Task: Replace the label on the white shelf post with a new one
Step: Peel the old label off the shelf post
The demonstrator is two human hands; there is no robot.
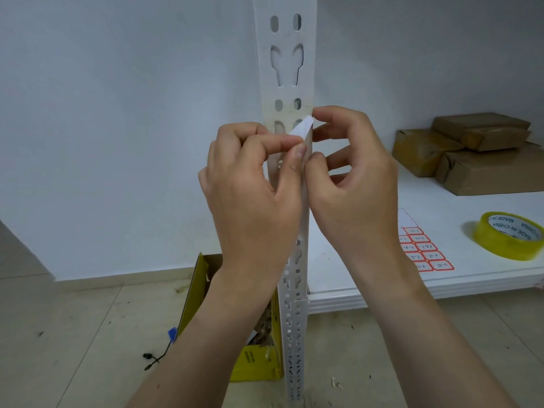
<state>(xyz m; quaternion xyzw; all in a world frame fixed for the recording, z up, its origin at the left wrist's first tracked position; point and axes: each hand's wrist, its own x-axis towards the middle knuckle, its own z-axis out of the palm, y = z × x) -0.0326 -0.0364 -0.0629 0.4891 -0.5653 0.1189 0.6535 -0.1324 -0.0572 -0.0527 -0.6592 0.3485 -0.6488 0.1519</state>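
Label (302, 131) upright along post (284, 69) — left hand (250, 184), right hand (350, 169) pinching.

1. Left hand (250, 184) pinches a white label (303, 128) between thumb and forefinger, its top corner curling off the white shelf post (287, 69).
2. Right hand (353, 172), fingers curled, touches the post's edge beside it.
3. Label sheet (424, 251) and yellow tape roll (509, 235) lie on the shelf (441, 207).
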